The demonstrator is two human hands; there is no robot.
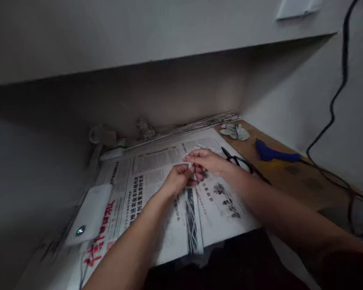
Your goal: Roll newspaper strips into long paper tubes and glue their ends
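Observation:
Over the newspaper (157, 161), my left hand (180, 177) and my right hand (207, 161) meet, fingers bent and pinched together. Between their fingertips is a small thin white strip (194, 176); its material is too blurred to tell. My right thumb and index finger close at its upper end, while my left fingers grip lower down. Below the hands, several thin pale strands (191, 225) lie along a dark band near the paper's front edge. Black-handled scissors (237, 160) rest just right of my right hand, partly hidden by that forearm.
A blue glue gun (275, 155) with a black cord (332, 108) lies on brown cardboard (290, 173) at right. Beside it is a crumpled whitish piece (235, 131). Long thin rods (199, 125) line the back. A white device (90, 211) sits at left. A wall overhangs the work surface.

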